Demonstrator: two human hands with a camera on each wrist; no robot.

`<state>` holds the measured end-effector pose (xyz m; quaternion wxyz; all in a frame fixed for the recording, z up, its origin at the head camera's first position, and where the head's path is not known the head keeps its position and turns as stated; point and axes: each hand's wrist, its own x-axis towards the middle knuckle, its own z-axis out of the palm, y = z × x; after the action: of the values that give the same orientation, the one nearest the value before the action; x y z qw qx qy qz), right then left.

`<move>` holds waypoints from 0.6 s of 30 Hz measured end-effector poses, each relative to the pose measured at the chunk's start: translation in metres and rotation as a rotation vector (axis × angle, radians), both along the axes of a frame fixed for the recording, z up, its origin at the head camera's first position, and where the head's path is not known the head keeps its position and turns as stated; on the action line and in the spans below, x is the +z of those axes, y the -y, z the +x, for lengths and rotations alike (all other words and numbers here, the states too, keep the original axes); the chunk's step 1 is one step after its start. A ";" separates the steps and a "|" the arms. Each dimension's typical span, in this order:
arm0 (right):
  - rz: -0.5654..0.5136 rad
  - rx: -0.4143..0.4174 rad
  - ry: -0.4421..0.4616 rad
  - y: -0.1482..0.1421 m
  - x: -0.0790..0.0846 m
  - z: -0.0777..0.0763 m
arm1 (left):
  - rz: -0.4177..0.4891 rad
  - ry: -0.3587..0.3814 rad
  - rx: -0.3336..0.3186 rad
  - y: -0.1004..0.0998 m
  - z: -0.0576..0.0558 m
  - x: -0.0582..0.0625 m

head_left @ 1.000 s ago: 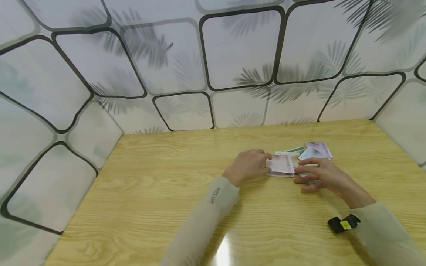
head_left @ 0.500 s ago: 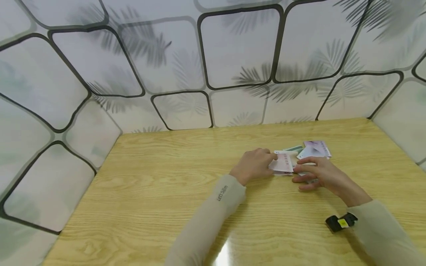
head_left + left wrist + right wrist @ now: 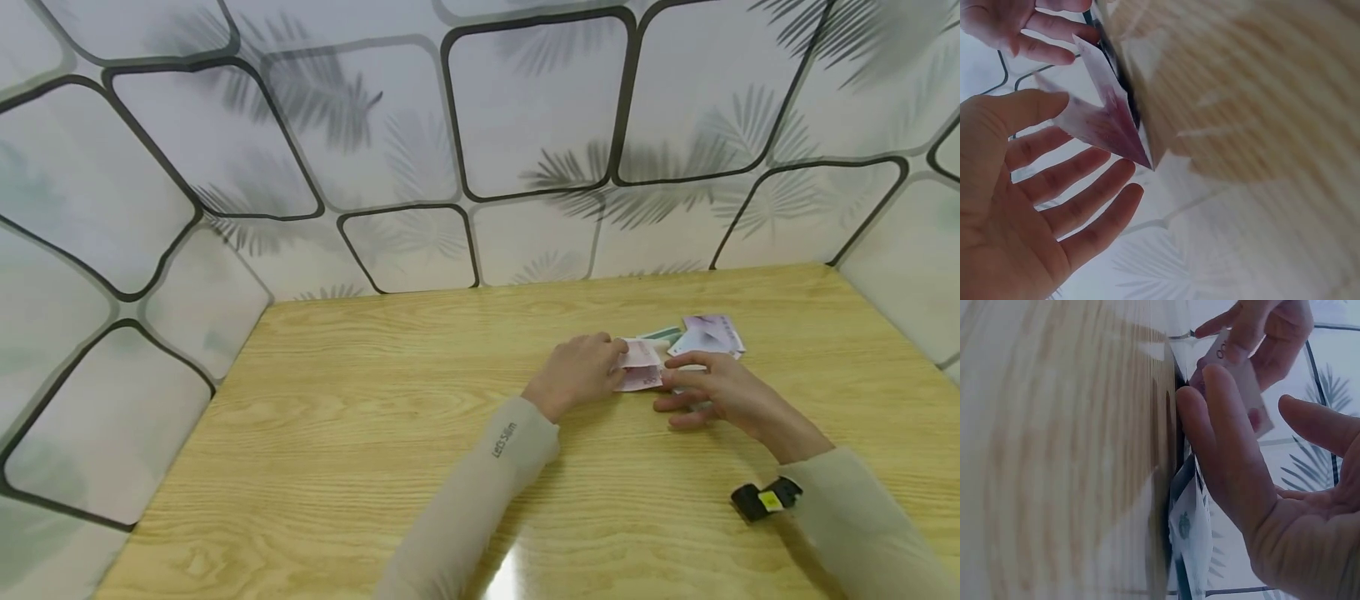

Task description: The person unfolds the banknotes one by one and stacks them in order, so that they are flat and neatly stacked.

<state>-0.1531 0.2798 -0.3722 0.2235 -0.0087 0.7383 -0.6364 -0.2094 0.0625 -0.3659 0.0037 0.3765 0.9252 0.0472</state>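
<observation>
A pinkish-purple banknote [image 3: 640, 380], folded in two, stands partly opened on the table between the hands. My left hand [image 3: 577, 377] pinches its upper flap; in the left wrist view the thumb lies over the raised edge of the banknote [image 3: 1107, 128], with the other fingers spread behind and below. My right hand [image 3: 723, 396] is close to the note's right side, its fingers loosely extended and the thumb apart. In the right wrist view two fingertips of the right hand [image 3: 1254, 506] overlap the banknote [image 3: 1252, 397]; whether they touch it, I cannot tell.
Behind the hands lie a purple banknote [image 3: 720, 330] and a greenish note [image 3: 662, 334], overlapping paler ones. More notes sit partly hidden under the right hand. The wooden table [image 3: 337, 433] meets a patterned wall [image 3: 420, 167] at the back. A black wrist camera [image 3: 767, 502] hangs at the right sleeve.
My left hand has shifted right along the folded banknote and now lifts its upper flap, so the fold gapes and the lower half shows. The right hand has barely moved.
</observation>
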 end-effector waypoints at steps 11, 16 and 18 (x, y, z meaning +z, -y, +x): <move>0.003 0.047 -0.044 0.007 0.001 -0.004 | 0.124 -0.026 0.027 0.007 0.003 0.008; -0.009 0.041 -0.081 0.006 0.000 -0.004 | 0.235 0.049 0.026 0.010 0.002 0.011; -0.016 0.040 -0.095 0.006 0.001 -0.003 | 0.288 0.087 0.020 0.012 0.002 0.012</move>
<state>-0.1564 0.2733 -0.3715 0.2009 -0.0556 0.7425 -0.6366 -0.2078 0.0507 -0.3538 -0.0106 0.3616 0.9116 0.1955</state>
